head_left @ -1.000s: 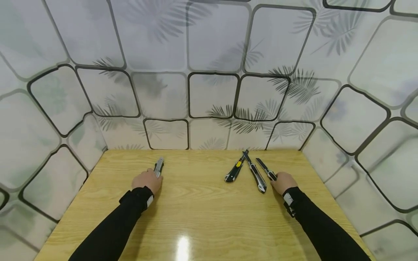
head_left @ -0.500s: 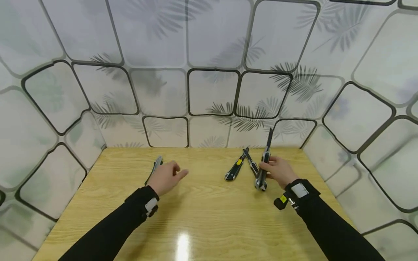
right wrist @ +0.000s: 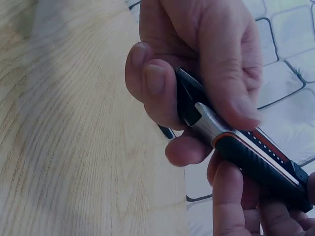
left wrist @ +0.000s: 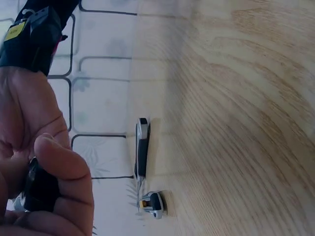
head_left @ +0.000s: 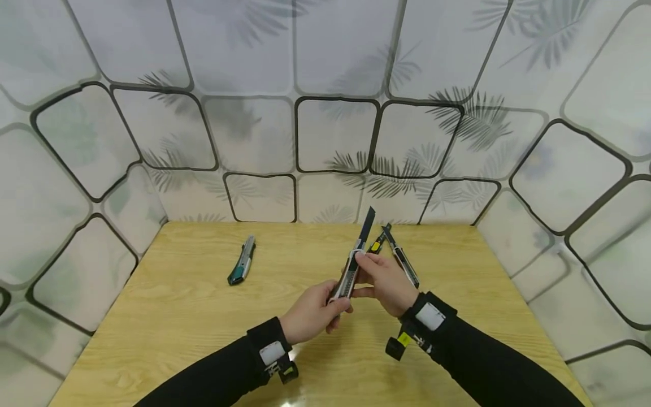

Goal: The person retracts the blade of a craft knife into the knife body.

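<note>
A snap-off utility knife [head_left: 348,276] is held up over the middle of the table, its dark blade pointing up and away in the head view. My left hand [head_left: 310,314] pinches the butt end between thumb and fingers. Higher up the handle, my right hand [head_left: 390,284] grips it, thumb on the upper part near the slider. Seen close in the right wrist view, the handle [right wrist: 256,160] is black and silver with red trim along a slotted side. Both hands meet around it, and the left wrist view has fingers wrapped round its dark end [left wrist: 42,189].
Another utility knife [head_left: 241,264], grey and teal, lies at the table's left. Behind my right hand lie a black knife with a yellow slider [head_left: 376,247] and a silver-black one [head_left: 402,261], close together. Patterned cloth walls [head_left: 330,135] border the wooden table [head_left: 168,316].
My right hand has lifted the rightmost knife and brought it to the middle. My left hand has let go of the left knife, moved right and taken the butt of the lifted one.
</note>
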A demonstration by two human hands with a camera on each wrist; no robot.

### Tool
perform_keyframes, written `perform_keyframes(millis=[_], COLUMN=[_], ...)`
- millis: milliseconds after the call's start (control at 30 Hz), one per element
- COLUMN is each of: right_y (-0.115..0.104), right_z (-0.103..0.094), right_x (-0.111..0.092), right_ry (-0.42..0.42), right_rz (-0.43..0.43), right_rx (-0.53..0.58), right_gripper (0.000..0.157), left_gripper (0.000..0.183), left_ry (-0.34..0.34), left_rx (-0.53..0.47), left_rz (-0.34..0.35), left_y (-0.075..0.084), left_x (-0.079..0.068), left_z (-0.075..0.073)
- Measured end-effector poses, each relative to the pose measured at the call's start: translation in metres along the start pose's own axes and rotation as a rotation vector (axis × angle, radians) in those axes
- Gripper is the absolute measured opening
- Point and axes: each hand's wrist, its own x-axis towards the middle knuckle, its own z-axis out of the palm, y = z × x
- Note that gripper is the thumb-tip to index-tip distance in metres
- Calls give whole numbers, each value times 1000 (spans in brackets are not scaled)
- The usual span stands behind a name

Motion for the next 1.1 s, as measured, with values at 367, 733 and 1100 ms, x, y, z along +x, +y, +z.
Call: perform_keyframes(millis=[367, 733, 1100], right_y=[22, 29, 39], right_z=[10, 17, 17], right_x=[-8, -13, -11], right_ry=[-29, -65, 47], right_rz=[46, 59, 74], right_rx=[45, -46, -61], right_gripper=[34, 62, 32], left_gripper=[27, 29, 42], left_ry=[1, 18, 299], left_rx=[23, 102, 611], left_rz=[-56, -90, 53], left_y=[-2, -3, -6], left_x=[-5, -3, 1], left_z=[1, 8, 9])
